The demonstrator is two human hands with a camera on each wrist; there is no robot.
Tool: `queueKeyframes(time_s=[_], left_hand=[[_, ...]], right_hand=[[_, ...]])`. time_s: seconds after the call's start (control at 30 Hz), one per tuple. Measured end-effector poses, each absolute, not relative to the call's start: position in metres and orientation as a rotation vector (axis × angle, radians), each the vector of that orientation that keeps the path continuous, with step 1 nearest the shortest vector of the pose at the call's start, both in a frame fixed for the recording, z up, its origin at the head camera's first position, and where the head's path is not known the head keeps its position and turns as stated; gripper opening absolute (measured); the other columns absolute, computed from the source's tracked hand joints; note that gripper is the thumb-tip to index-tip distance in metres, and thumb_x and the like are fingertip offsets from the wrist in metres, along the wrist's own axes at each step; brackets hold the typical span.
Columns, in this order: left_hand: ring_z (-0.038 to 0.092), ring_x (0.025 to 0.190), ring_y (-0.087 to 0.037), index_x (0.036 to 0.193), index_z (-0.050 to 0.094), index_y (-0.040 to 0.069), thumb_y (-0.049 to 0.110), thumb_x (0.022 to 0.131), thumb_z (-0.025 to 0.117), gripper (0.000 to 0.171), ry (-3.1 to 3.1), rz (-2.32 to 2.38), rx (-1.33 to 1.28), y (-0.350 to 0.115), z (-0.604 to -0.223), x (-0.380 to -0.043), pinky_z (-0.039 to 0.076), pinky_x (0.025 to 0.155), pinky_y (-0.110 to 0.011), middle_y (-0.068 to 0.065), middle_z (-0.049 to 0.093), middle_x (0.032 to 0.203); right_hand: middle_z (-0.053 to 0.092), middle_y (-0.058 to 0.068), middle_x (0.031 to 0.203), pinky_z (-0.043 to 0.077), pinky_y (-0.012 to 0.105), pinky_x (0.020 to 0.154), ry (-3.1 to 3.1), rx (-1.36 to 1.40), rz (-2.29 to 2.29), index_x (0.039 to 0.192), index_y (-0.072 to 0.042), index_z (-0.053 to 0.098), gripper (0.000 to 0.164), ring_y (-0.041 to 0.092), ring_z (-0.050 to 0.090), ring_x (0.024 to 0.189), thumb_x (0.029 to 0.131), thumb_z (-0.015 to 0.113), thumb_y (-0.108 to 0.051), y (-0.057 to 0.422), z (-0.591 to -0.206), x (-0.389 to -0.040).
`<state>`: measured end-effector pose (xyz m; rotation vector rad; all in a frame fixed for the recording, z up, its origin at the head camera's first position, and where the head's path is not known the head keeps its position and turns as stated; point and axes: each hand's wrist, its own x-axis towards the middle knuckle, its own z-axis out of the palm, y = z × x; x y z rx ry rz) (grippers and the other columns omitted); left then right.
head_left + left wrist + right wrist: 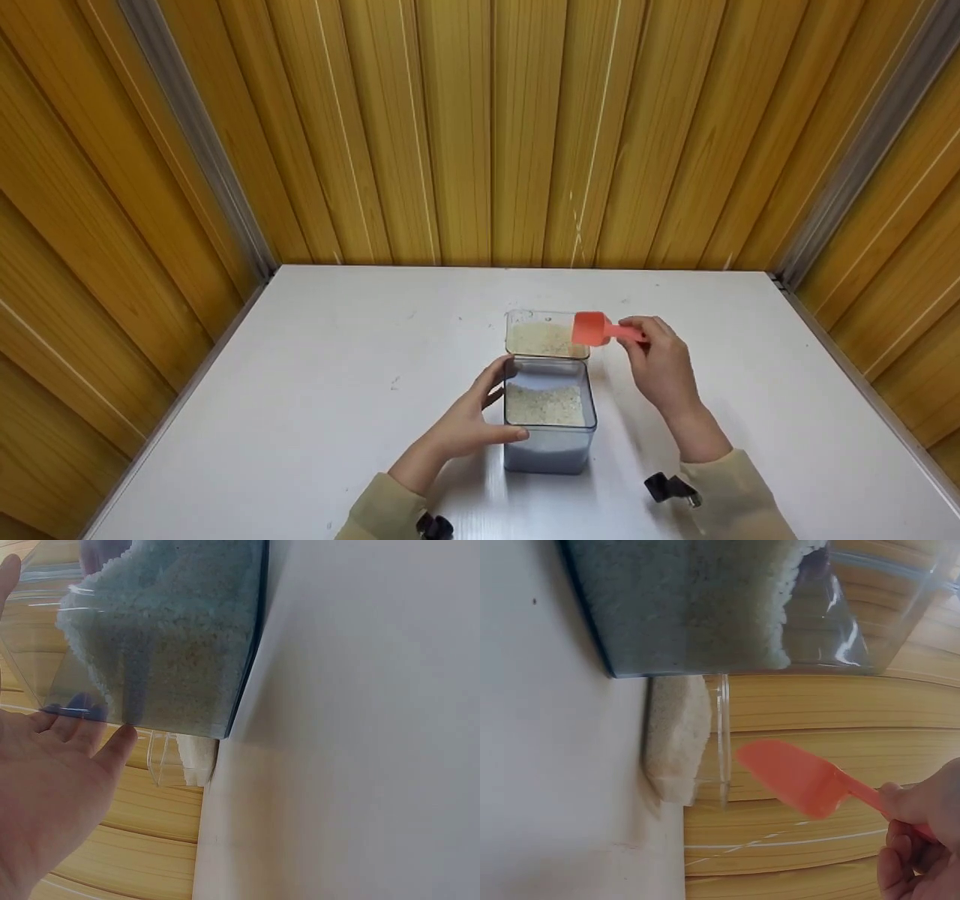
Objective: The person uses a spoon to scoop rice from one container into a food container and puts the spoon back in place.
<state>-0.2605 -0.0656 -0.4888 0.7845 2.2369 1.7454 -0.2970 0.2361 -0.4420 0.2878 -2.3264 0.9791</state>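
Note:
A blue-tinted clear container (550,450), part filled with white rice-like grains (544,405), stands on the white table. My left hand (469,424) holds it by its left side, thumb at the front below the rim and fingers round the back corner. Right behind it is a lower clear box (517,319) with pale grains (540,339) in it. My right hand (664,367) pinches the handle of a coral-red scoop (795,776). The scoop's bowl hangs above the right side of the lower box, partly covering it in the head view.
The white table (300,375) reaches back to a wood-patterned panel wall (450,135), with similar panels on the left and right. A few small specks and marks lie on the tabletop. Black clips sit near both sleeves (735,495).

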Motion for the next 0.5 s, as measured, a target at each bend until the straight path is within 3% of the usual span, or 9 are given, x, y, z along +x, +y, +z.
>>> queueKeyframes(time_s=[0.1, 0.23, 0.5], left_hand=[[0.025, 0.159, -0.028, 0.165, 0.017, 0.015, 0.023, 0.084, 0.086, 0.107, 2.228, 1.755, 0.792, -0.066, -0.489, -0.261, 0.029, 0.132, -0.04, -0.01, 0.028, 0.169], [0.025, 0.159, -0.027, 0.165, 0.017, 0.015, 0.024, 0.085, 0.086, 0.106, 2.23, 1.752, 0.792, -0.066, -0.489, -0.261, 0.029, 0.132, -0.04, -0.01, 0.029, 0.169], [0.027, 0.158, -0.029, 0.165, 0.018, 0.013, 0.022, 0.084, 0.086, 0.106, 2.229, 1.761, 0.792, -0.065, -0.49, -0.26, 0.031, 0.131, -0.041, -0.011, 0.029, 0.168]], right_hand=[[0.071, 0.017, 0.101, 0.047, 0.006, 0.062, -2.307, 0.249, 1.113, 0.113, 0.002, 0.072, 0.022, 0.015, 0.056, 0.076, 0.091, 0.075, 0.0, 0.239, -0.429, -0.288], [0.069, 0.012, 0.1, 0.047, 0.012, 0.06, -2.355, 0.218, 1.309, 0.118, -0.003, 0.073, 0.024, 0.008, 0.052, 0.075, 0.094, 0.075, -0.008, 0.241, -0.405, -0.27], [0.061, 0.003, 0.086, 0.041, 0.019, 0.055, -2.605, 0.398, 1.46, 0.114, -0.005, 0.074, 0.021, 0.009, 0.048, 0.068, 0.096, 0.073, -0.015, 0.237, -0.382, -0.244]])
